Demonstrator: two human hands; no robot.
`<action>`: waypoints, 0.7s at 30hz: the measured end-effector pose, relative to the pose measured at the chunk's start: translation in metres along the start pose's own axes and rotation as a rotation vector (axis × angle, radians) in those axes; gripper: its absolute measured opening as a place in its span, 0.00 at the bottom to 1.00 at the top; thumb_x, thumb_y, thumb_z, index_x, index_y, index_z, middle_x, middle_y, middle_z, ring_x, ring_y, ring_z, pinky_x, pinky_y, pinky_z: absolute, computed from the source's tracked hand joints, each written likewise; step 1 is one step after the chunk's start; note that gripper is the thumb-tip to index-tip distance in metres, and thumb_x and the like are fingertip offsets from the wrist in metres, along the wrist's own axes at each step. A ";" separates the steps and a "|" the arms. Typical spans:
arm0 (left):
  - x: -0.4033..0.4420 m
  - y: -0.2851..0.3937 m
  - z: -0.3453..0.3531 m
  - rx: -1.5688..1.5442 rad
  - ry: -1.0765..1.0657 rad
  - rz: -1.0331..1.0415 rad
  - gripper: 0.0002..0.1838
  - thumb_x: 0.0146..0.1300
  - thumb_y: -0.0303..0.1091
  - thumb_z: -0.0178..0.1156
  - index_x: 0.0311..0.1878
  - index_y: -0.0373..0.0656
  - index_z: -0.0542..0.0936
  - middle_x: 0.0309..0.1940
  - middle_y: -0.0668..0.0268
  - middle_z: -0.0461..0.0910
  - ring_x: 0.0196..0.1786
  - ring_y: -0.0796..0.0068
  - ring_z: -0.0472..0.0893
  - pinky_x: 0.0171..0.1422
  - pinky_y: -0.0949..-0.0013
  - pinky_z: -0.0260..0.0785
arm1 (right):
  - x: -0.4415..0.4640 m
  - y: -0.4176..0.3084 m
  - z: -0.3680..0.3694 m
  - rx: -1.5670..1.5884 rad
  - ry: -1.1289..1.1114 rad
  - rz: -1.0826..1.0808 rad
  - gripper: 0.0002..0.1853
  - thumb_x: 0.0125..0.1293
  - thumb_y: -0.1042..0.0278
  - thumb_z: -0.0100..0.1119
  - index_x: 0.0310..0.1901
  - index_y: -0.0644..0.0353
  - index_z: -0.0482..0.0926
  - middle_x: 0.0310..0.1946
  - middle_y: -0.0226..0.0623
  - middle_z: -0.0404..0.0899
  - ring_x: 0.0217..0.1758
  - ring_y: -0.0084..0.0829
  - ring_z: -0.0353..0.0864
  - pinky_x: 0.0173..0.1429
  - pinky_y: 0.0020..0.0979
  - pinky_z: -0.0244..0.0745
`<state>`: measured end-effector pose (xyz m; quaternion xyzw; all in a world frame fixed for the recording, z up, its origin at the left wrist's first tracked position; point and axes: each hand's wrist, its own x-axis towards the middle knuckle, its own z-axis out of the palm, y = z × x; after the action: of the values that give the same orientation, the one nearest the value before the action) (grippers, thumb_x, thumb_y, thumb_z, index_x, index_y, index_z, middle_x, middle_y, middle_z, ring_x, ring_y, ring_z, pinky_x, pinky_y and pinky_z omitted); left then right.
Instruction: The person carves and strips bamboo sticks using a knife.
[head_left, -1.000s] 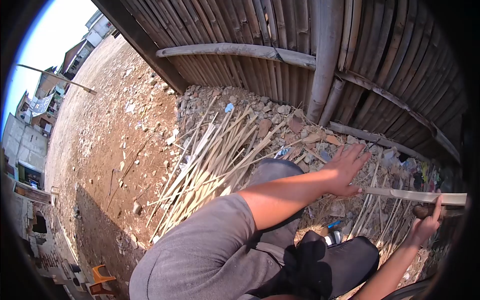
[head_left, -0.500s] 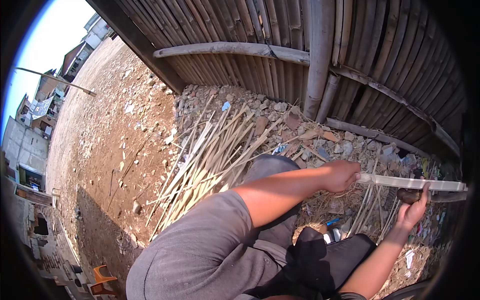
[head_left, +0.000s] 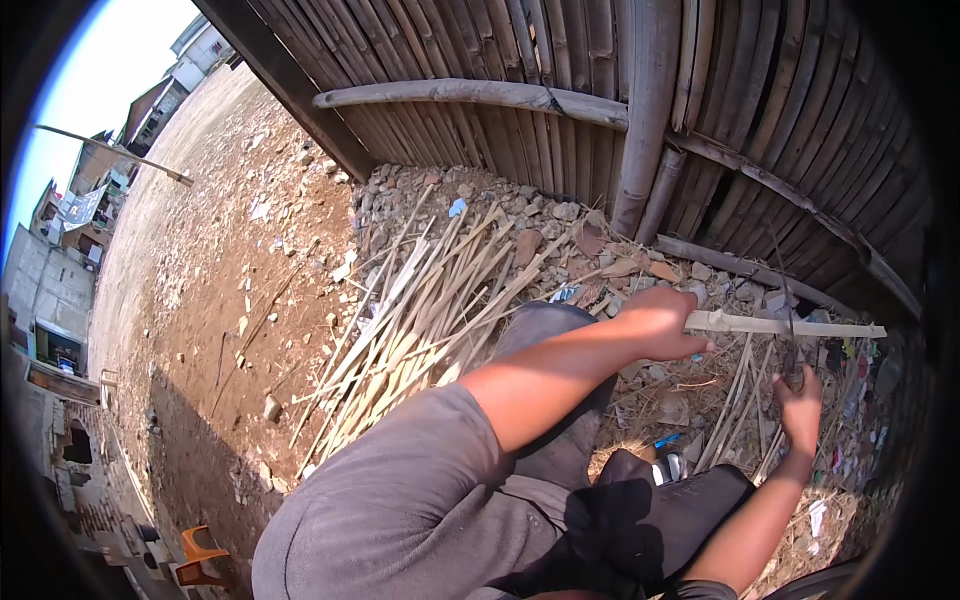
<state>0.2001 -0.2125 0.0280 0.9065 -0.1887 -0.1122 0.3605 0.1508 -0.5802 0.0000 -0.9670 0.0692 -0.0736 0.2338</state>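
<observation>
My left hand (head_left: 660, 325) is closed around one end of a pale bamboo strip (head_left: 745, 323), which runs out level to the right. A raised node shows on the strip close to my fingers. Below the strip, my right hand (head_left: 798, 408) grips the dark handle of a long-bladed knife (head_left: 787, 292). Its thin, dark blade points up towards the fence and crosses the strip in view. I cannot tell whether blade and strip touch. Left of my knee lies a heap of split bamboo strips (head_left: 420, 320), with several more strips (head_left: 735, 405) between my hands and legs.
A bamboo slat fence (head_left: 470, 130) with a thick upright post (head_left: 645, 120) stands in front. Stones, broken tile and litter line its foot. Dry dirt ground (head_left: 230, 330) stretches left, with an orange plastic chair (head_left: 200, 555) at lower left.
The knife has swung from lying along the strip, pointing right, to pointing up across it. My right hand has shifted slightly left. The strip and left hand have moved left and up.
</observation>
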 end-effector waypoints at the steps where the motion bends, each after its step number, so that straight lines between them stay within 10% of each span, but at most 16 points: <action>1: -0.002 -0.002 -0.003 0.026 0.011 0.008 0.33 0.61 0.61 0.69 0.48 0.35 0.83 0.40 0.45 0.85 0.48 0.41 0.85 0.55 0.46 0.75 | 0.006 0.020 0.003 0.070 0.111 0.097 0.30 0.63 0.56 0.73 0.60 0.69 0.78 0.56 0.58 0.81 0.60 0.55 0.80 0.66 0.43 0.72; 4: 0.000 -0.010 0.001 0.007 0.027 0.008 0.29 0.61 0.57 0.70 0.47 0.36 0.83 0.39 0.46 0.85 0.48 0.41 0.85 0.54 0.45 0.75 | 0.011 0.023 -0.005 -0.108 0.296 0.059 0.30 0.63 0.56 0.74 0.59 0.70 0.78 0.55 0.59 0.81 0.59 0.58 0.79 0.66 0.44 0.72; 13: 0.007 -0.007 0.018 -0.052 0.039 0.030 0.19 0.62 0.47 0.71 0.45 0.40 0.84 0.39 0.47 0.86 0.47 0.42 0.85 0.54 0.45 0.76 | 0.011 -0.015 0.013 0.362 -0.226 0.197 0.27 0.62 0.60 0.74 0.58 0.71 0.80 0.45 0.49 0.86 0.50 0.48 0.85 0.60 0.43 0.77; 21: 0.006 -0.004 0.023 -0.031 0.096 0.075 0.23 0.64 0.50 0.72 0.46 0.38 0.83 0.32 0.48 0.84 0.40 0.44 0.86 0.46 0.48 0.75 | 0.001 -0.087 -0.001 0.030 -0.127 0.076 0.23 0.60 0.60 0.73 0.54 0.62 0.83 0.48 0.61 0.84 0.54 0.59 0.83 0.58 0.46 0.77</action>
<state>0.1986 -0.2262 0.0084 0.8975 -0.2033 -0.0581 0.3870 0.1605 -0.5042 0.0417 -0.9628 0.0898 -0.0042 0.2546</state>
